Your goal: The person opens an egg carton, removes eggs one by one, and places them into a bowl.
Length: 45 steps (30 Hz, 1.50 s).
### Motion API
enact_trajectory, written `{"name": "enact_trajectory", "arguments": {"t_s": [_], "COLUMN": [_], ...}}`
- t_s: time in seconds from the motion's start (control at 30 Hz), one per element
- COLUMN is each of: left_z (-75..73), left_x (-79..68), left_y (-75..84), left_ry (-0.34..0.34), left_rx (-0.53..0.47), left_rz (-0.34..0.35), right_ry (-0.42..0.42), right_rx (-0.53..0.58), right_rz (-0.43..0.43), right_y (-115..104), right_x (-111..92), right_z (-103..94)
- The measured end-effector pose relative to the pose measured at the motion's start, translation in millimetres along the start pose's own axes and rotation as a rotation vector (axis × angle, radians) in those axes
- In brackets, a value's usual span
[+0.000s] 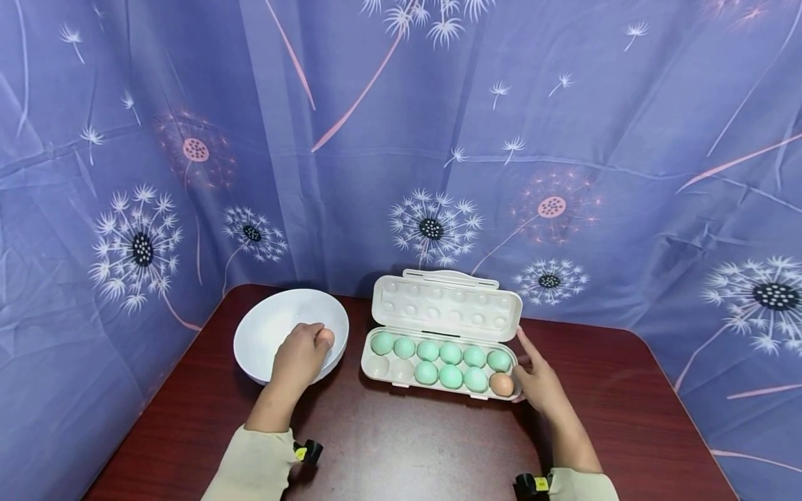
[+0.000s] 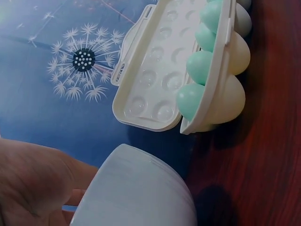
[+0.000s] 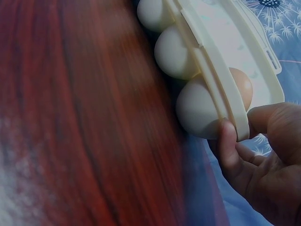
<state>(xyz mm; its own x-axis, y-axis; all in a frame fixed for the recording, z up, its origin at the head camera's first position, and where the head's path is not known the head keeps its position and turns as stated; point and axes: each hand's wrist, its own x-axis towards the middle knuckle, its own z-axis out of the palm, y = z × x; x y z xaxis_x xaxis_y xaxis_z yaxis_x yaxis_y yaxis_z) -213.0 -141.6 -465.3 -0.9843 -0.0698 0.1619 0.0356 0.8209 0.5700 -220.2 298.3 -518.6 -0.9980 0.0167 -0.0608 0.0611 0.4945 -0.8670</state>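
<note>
My left hand point(image 1: 299, 355) holds a brown egg point(image 1: 325, 337) inside the right part of a white bowl point(image 1: 263, 327). In the left wrist view, the bowl's outer wall point(image 2: 141, 188) hides that egg and most of the fingers. An egg carton point(image 1: 376, 365) lies with its lid point(image 1: 447, 306) raised to the right of the bowl. Several green eggs point(image 1: 451, 376) fill it, with one brown egg point(image 1: 501, 384) in the front right cup; the two front left cups are empty. My right hand point(image 1: 541, 383) grips the carton's right end, its fingers point(image 3: 228, 143) at the rim.
Both bowl and carton stand on a dark red wooden table point(image 1: 407, 445). Behind them hangs a blue curtain point(image 1: 351, 209) with a dandelion print, close to the table's back edge and the carton's lid.
</note>
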Motion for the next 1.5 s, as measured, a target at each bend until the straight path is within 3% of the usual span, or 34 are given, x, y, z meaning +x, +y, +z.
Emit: {"name": "enact_trajectory", "arguments": {"t_s": [0.2,0.53,1.0,1.5], "left_z": [2.1,6.3,6.0,3.1], "left_x": [-0.8,0.3,-0.9,-1.1], "left_y": [-2.5,-6.9,-6.4,-5.0], "left_ry": [-0.037,-0.038,-0.045,-0.076], "left_rx": [0.008,0.025,0.032,0.027], "left_rz": [0.008,0.069,0.03,0.033], "right_ry": [-0.003,-0.007,0.0,0.002], "right_rx": [0.004,0.008,0.007,0.008], "right_rz": [0.005,-0.001,-0.004,-0.004], "right_y": [-0.1,0.0,1.2,0.8], "right_x": [-0.5,-0.4,1.0,0.9], "right_z": [0.3,0.5,1.0,0.4]}}
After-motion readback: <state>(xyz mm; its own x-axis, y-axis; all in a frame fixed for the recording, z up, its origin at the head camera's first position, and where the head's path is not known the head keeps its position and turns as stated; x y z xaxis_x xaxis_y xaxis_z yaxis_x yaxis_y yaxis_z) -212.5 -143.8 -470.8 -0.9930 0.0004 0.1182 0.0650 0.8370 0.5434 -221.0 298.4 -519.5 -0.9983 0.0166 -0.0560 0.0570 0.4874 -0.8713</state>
